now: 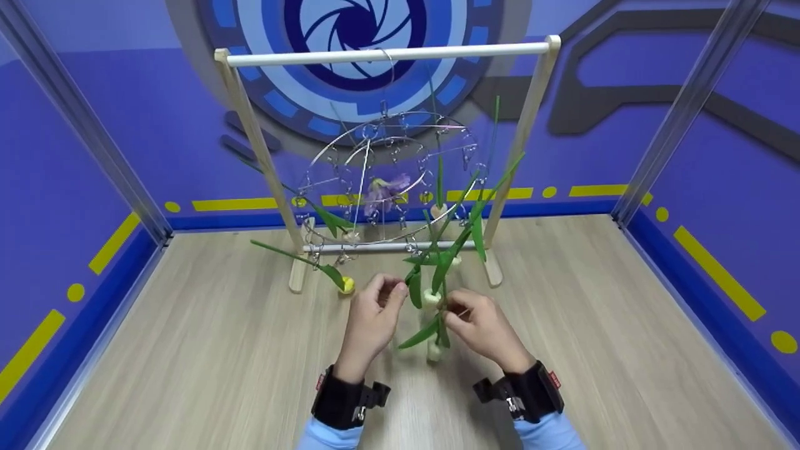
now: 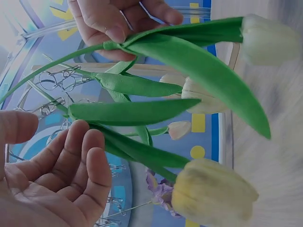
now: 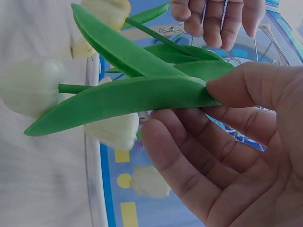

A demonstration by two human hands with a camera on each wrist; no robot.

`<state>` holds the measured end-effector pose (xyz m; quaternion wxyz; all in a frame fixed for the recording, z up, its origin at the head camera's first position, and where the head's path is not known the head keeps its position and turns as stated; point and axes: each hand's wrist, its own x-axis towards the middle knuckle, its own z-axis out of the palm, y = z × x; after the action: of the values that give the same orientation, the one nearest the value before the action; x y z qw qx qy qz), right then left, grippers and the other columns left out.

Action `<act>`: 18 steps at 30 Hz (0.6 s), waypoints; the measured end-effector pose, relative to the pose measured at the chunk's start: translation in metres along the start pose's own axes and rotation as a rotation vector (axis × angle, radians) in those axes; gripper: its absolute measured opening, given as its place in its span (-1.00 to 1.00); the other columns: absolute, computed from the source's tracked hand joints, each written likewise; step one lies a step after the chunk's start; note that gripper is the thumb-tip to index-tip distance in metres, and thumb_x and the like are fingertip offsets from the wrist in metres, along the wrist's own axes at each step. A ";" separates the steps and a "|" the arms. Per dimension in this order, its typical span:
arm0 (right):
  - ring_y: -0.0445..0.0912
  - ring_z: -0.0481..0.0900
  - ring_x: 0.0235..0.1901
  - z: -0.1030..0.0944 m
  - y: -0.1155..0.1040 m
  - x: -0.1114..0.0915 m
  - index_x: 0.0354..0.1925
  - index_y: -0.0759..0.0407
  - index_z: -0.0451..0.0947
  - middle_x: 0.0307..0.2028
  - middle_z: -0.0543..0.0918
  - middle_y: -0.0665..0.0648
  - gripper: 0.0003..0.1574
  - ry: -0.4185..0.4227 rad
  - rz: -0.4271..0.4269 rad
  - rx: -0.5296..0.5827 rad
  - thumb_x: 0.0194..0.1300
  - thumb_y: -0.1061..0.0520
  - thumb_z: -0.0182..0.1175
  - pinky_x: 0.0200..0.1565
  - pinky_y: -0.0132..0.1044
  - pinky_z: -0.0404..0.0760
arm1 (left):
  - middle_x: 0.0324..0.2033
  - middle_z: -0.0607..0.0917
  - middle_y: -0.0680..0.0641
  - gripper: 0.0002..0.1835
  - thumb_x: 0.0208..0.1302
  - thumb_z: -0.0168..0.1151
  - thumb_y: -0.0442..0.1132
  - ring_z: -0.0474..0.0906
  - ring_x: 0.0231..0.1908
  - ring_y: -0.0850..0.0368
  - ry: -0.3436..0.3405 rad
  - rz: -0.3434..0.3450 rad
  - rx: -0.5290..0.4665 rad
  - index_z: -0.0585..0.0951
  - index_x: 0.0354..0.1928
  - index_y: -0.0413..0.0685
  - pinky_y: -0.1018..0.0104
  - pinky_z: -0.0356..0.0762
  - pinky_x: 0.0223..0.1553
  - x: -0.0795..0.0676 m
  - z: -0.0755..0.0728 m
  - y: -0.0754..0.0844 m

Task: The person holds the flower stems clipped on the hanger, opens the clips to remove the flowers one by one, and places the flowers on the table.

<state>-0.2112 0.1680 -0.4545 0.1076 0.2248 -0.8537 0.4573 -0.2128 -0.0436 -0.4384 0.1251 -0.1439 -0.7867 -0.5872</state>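
My right hand (image 1: 478,322) pinches the stem of a white tulip (image 3: 33,87) between thumb and fingertips, where its green leaves (image 3: 123,99) branch off. The tulip's head points down toward the table, and its stem rises toward the round clip hanger (image 1: 369,134). Left of it, my left hand (image 1: 375,315) is held palm inward with loosely bent fingers and nothing between thumb and fingers. Its fingertips are close to the leaf of a hanging pale yellow tulip (image 2: 213,191); whether they touch is unclear. More white tulips (image 2: 203,94) hang head down behind.
A wooden rack (image 1: 387,55) carries the metal hanger with its many small clips. From it also hang a yellow tulip (image 1: 347,285), a purple flower (image 1: 384,194) and a pinkish tulip (image 1: 439,212). The wooden table (image 1: 250,350) is bordered by blue printed walls.
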 end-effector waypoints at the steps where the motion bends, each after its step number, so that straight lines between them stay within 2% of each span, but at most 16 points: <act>1: -0.13 0.66 -0.35 -0.002 0.001 0.000 -0.33 0.18 0.67 -0.36 0.69 0.03 -0.86 0.008 -0.001 0.001 0.27 0.39 0.27 -0.24 -0.29 0.71 | -0.28 0.72 -0.16 -0.81 0.52 0.16 -0.25 0.61 -0.29 0.11 -0.002 0.009 0.016 0.66 -0.10 -0.25 0.30 0.61 -0.18 0.000 0.001 0.000; 7: -0.12 0.68 -0.35 -0.015 0.005 -0.004 -0.33 0.16 0.68 -0.38 0.72 0.01 -0.83 0.047 -0.002 -0.032 0.26 0.39 0.26 -0.23 -0.28 0.70 | -0.30 0.69 -0.02 -0.86 0.48 0.19 -0.29 0.61 -0.32 0.16 -0.012 0.107 0.127 0.69 -0.12 -0.20 0.33 0.62 -0.24 0.000 0.004 0.000; 12: -0.14 0.67 -0.36 -0.025 0.009 -0.007 -0.30 0.16 0.71 -0.38 0.72 -0.01 -0.81 0.080 0.006 -0.046 0.27 0.40 0.26 -0.25 -0.28 0.69 | -0.23 0.70 -0.07 -0.87 0.47 0.21 -0.31 0.64 -0.27 0.12 0.003 0.203 0.184 0.68 -0.10 -0.21 0.30 0.66 -0.22 -0.003 0.009 0.000; 18: -0.18 0.66 -0.36 -0.039 0.013 -0.012 -0.27 0.17 0.72 -0.36 0.70 -0.04 -0.81 0.119 -0.011 -0.069 0.26 0.41 0.28 -0.28 -0.30 0.70 | -0.22 0.69 -0.06 -0.89 0.42 0.25 -0.35 0.62 -0.21 0.13 0.023 0.274 0.233 0.68 -0.09 -0.21 0.24 0.66 -0.16 -0.006 0.013 0.000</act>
<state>-0.2073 0.2096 -0.4470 0.1681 0.1980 -0.8599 0.4394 -0.2080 -0.0311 -0.4443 0.2288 -0.2274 -0.8209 -0.4712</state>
